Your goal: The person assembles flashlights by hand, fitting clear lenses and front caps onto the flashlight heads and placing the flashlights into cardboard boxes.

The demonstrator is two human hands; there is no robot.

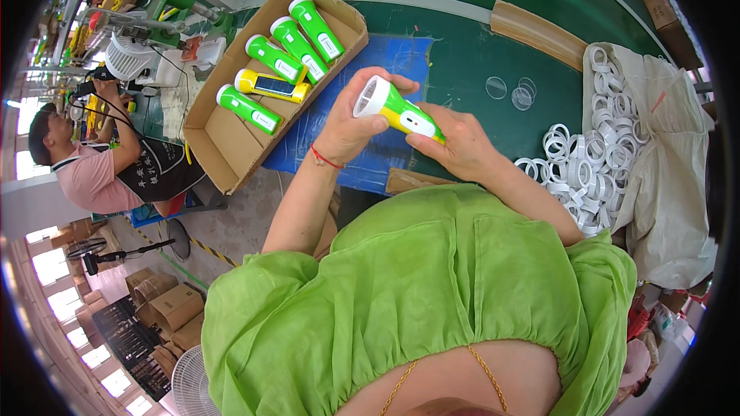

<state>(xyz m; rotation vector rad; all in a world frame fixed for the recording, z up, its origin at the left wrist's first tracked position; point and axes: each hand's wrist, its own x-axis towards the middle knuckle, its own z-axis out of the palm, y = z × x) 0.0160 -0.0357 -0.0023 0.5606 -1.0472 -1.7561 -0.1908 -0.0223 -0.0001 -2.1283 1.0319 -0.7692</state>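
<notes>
I hold a green and yellow flashlight (399, 111) with a white head ring in both hands above a blue mat (389, 58). My left hand (351, 119) wraps the white head end. My right hand (461, 141) grips the tail end. A cardboard box (231, 146) to the left holds several finished green flashlights (297, 42) and one yellow one (271, 85).
A heap of white plastic rings (597, 146) lies on a white bag at the right. Clear round lenses (510, 91) rest on the green table. Another person (100, 162) sits at far left by a fan. Cardboard boxes stand on the floor at lower left.
</notes>
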